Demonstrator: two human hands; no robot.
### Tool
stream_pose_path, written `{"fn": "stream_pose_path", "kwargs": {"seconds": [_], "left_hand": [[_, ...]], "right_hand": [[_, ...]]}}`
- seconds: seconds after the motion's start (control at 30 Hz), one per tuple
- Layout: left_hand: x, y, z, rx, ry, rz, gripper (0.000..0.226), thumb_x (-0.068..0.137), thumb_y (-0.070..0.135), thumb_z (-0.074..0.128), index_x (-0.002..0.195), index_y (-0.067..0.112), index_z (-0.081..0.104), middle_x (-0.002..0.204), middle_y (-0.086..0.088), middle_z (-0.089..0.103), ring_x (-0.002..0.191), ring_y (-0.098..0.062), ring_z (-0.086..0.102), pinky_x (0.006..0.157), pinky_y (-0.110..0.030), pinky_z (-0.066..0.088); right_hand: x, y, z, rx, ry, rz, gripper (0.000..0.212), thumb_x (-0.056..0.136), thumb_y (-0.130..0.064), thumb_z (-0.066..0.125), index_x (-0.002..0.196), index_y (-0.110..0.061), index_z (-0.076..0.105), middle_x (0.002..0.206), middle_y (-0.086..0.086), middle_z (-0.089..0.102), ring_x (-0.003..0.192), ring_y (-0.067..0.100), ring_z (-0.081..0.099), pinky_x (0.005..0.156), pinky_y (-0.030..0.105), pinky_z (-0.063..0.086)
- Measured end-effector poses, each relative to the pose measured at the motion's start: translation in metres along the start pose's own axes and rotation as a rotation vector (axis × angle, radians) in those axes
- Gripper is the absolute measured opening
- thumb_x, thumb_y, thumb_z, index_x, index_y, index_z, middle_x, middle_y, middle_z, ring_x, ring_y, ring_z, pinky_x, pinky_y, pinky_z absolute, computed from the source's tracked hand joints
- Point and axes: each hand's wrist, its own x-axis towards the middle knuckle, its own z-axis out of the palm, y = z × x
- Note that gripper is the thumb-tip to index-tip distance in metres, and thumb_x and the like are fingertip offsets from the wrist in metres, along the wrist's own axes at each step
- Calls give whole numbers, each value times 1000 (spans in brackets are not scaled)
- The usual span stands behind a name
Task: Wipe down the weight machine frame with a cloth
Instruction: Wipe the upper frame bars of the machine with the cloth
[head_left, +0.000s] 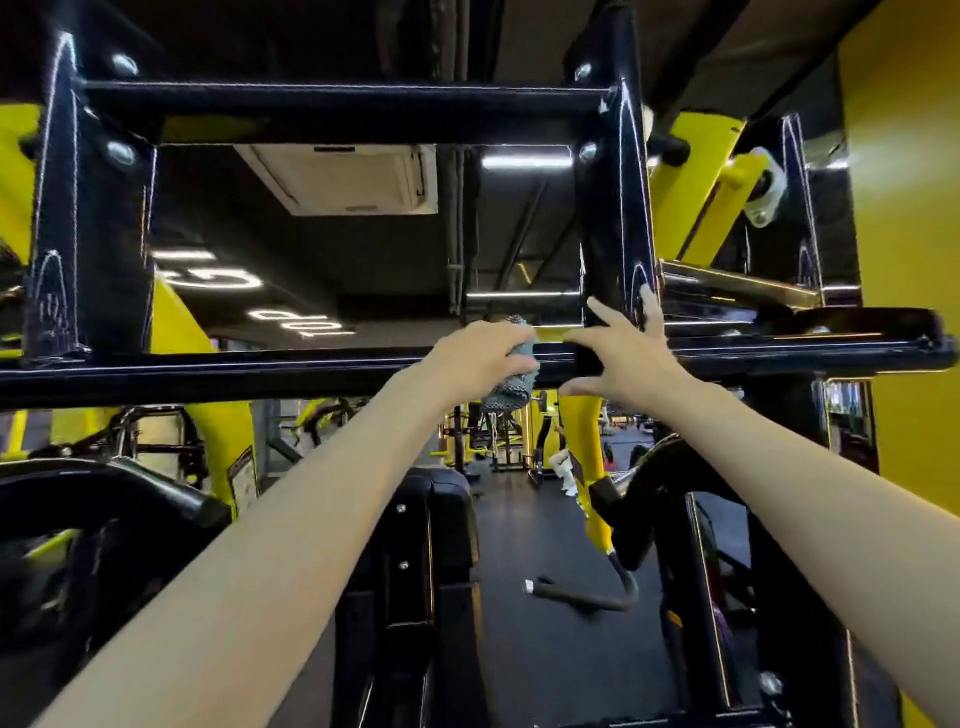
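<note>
A black horizontal bar (260, 371) of the weight machine frame crosses the view at arm height. My left hand (478, 358) grips a grey-green cloth (511, 389) and holds it against the bar; part of the cloth hangs below. My right hand (623, 358) is just right of it, fingers spread and straight, thumb under the bar and fingers reaching up to the black upright post (618, 208). A second black crossbar (337, 101) runs overhead.
Another black upright (88, 208) stands at the left. Yellow machine arms (691, 171) rise at the right, with a yellow wall (909, 208) beyond. Below are black padded seat parts (441, 519), a curved black handle (587, 597) and dark gym floor (530, 649).
</note>
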Motion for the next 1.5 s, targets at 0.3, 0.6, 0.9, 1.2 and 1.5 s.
{"fn": "stream_pose_path", "kwargs": {"seconds": [0.3,0.6,0.9,1.2,1.5], "left_hand": [[-43,-36,-9,-107,157,-221,56,87,27,68,139,29,48,140,7,50,129,-11,45,110,-36,35],[5,20,5,-5,43,-136,55,89,34,62,141,30,44,115,9,56,97,-6,51,81,-22,40],[28,39,35,377,285,-143,74,86,68,17,127,21,57,115,-2,66,102,-23,63,83,-41,49],[-5,3,39,482,627,-200,41,97,32,21,63,18,39,57,0,44,51,-21,46,48,-34,32],[-12,-22,38,857,571,-57,47,103,26,18,87,16,62,76,3,61,69,-18,59,97,-40,39]], "right_hand": [[2,15,21,75,82,-94,67,83,-60,56,139,-23,47,137,3,54,144,14,27,108,47,-24],[9,18,23,50,97,-94,62,81,-68,52,129,-28,54,112,-3,65,118,18,56,101,46,-29],[10,16,25,39,115,-81,63,83,-65,53,134,-29,50,118,-5,65,121,17,55,106,47,-28],[8,20,26,116,119,-73,71,81,-66,56,135,-21,51,118,-2,65,122,17,54,112,47,-20],[4,20,26,84,133,-79,71,80,-67,53,135,-22,51,119,-4,63,121,16,53,108,40,-27]]}}
